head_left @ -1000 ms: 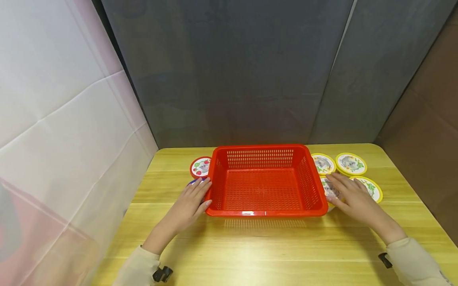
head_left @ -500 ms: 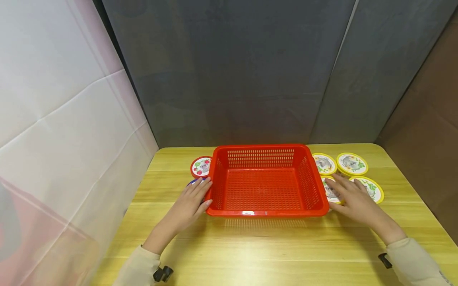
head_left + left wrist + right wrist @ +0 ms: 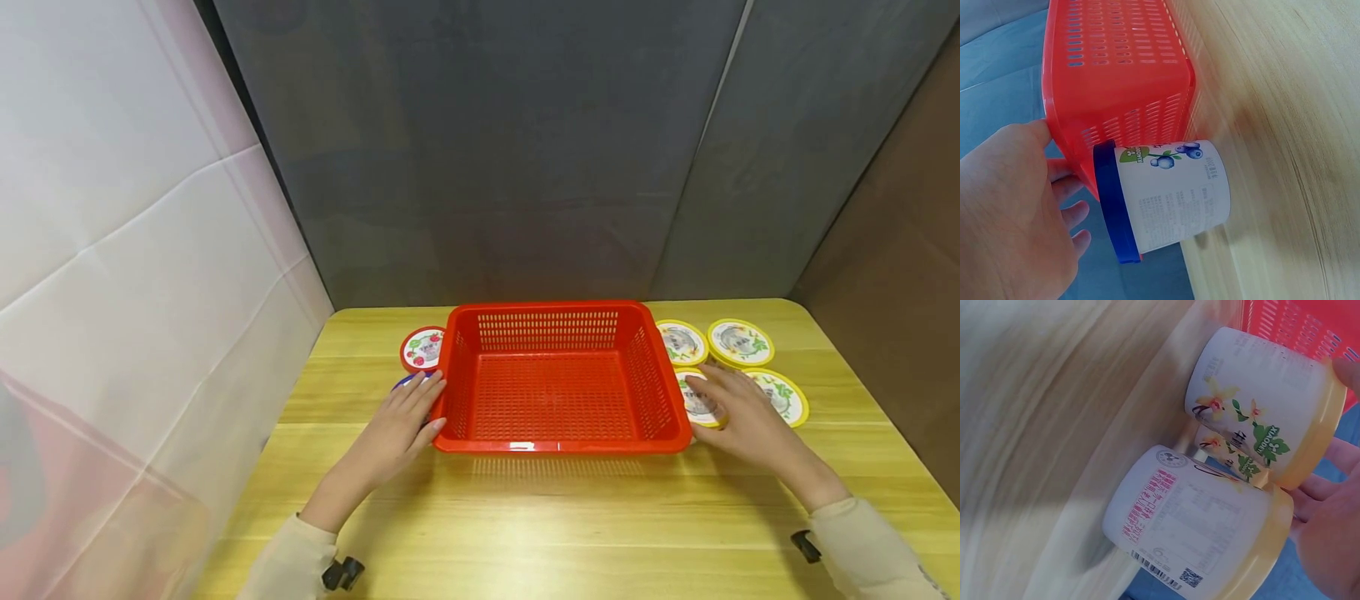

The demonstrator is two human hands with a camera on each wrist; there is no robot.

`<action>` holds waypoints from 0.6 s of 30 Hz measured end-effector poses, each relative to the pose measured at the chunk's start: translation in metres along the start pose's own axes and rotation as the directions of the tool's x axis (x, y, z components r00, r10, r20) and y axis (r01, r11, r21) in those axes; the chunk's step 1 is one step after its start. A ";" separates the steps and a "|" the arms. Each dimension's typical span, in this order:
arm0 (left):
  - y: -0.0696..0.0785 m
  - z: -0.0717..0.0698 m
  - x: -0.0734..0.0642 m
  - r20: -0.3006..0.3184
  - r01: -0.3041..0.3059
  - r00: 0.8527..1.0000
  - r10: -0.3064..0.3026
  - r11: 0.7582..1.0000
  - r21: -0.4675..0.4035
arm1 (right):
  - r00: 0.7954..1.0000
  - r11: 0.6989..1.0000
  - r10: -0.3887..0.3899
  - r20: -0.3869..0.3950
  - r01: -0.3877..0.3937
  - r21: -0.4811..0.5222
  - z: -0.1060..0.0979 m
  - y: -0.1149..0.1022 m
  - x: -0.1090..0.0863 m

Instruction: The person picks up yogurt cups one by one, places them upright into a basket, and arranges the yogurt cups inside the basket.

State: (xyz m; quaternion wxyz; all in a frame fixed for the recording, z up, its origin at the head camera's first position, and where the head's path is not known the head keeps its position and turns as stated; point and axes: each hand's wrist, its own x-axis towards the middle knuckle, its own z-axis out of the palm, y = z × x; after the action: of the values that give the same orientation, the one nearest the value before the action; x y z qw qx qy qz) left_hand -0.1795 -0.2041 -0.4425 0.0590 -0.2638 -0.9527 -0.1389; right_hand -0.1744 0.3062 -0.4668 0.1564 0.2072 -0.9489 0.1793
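A red plastic basket (image 3: 547, 400) stands on the table. My left hand (image 3: 392, 429) rests at its left side, fingers fairly straight over a blue-lidded tub (image 3: 1166, 200), with the thumb touching the rim. That tub is white with blueberries on it, tight against the basket wall. At the basket's right, my right hand (image 3: 742, 421) holds a white tub with a yellow lid (image 3: 699, 400) by its lid, thumb on the near side and fingers across the far side. In the right wrist view, vanilla flowers show on this tub (image 3: 1260, 394); some fingertips are hidden behind the lid.
More yellow-lidded tubs (image 3: 741, 343) stand beyond and right of the right hand, close together. A red-lidded tub (image 3: 423, 348) stands behind the blue one. Cloth walls (image 3: 480, 167) bound the table (image 3: 525, 525) at the back and sides.
My right hand has shifted slightly, its thumb drawing back from the basket's edge, so more of the yellow lid shows. The left hand and basket have hardly moved.
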 end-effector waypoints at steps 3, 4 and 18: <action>0.000 0.000 0.000 0.006 0.006 1.000 -0.006 1.000 -0.004 | 1.000 1.000 0.003 -0.022 -0.002 0.014 0.002 0.001 0.000; 0.000 0.000 0.000 0.008 0.008 1.000 -0.008 1.000 -0.004 | 1.000 1.000 0.002 -0.029 -0.001 0.015 0.002 0.002 -0.001; -0.003 0.002 0.000 -0.016 -0.009 1.000 0.009 1.000 -0.003 | 0.998 0.998 0.033 -0.059 -0.030 0.054 0.000 0.004 -0.005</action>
State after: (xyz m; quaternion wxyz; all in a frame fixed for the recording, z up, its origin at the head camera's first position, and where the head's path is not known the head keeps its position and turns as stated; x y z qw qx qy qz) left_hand -0.1811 -0.2054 -0.4453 0.0669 -0.2672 -0.9508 -0.1420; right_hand -0.1718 0.3110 -0.4693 0.1764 0.1907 -0.9419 0.2131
